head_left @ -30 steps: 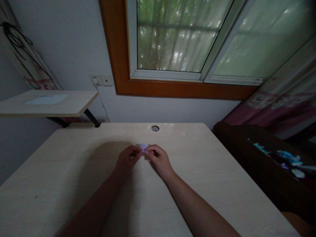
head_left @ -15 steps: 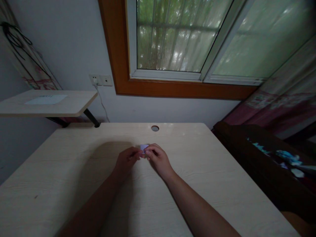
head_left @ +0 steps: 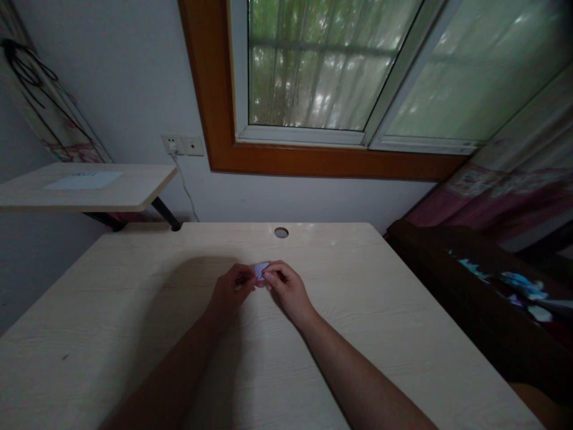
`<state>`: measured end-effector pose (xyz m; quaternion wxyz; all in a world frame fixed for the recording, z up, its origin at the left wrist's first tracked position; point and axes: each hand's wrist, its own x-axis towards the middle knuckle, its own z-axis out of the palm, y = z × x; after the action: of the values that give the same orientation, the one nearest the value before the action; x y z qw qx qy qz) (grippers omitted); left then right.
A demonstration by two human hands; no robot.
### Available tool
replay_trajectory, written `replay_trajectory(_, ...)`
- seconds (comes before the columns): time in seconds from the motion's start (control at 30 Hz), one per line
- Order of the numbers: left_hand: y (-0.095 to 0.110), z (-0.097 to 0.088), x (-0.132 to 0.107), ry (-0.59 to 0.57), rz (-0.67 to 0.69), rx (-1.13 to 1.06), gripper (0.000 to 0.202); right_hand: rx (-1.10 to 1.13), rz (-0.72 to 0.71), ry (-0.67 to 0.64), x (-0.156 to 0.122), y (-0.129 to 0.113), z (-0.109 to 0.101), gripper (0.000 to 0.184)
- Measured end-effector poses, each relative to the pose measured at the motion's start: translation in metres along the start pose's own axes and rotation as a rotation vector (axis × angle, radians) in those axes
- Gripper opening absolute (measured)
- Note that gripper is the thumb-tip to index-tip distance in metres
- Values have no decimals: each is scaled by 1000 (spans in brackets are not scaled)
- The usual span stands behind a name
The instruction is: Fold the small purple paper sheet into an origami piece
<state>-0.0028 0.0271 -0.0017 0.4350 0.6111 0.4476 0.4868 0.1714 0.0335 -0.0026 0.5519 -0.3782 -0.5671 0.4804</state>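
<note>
Between my fingertips, over the far middle of the desk, is a small pale purple piece of paper (head_left: 260, 270). My left hand (head_left: 233, 288) pinches its left edge with thumb and forefinger. On the other side, my right hand (head_left: 286, 288) grips the right part of the paper between thumb and fingers. The two hands are close together, with the paper's upper part showing in the gap. Fingers cover its lower and side edges, so its full shape and any folds are hidden.
Under my arms lies a light wood desk (head_left: 380, 334) with a round cable hole (head_left: 281, 233) near its back edge. A raised shelf (head_left: 152, 179) at the left bears a white sheet (head_left: 84, 180). Behind are a wall socket (head_left: 182, 145) and a window (head_left: 313, 77).
My left fingers have shifted slightly left and up along the paper, and more of its surface shows between the hands. My right hand has barely moved.
</note>
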Motion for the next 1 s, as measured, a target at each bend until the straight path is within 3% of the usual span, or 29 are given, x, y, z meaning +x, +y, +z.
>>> replay_trajectory(0.37,10,0,-2,-64,26,76,13,15,88,18,-2,-3,1,18)
replay_trajectory(0.7,8,0,0,1,73,217,12,-31,85,60,-3,-1,2,20)
replay_trajectory(1.0,12,1,-2,-20,52,143,13,-23,84,71,-4,-1,2,21)
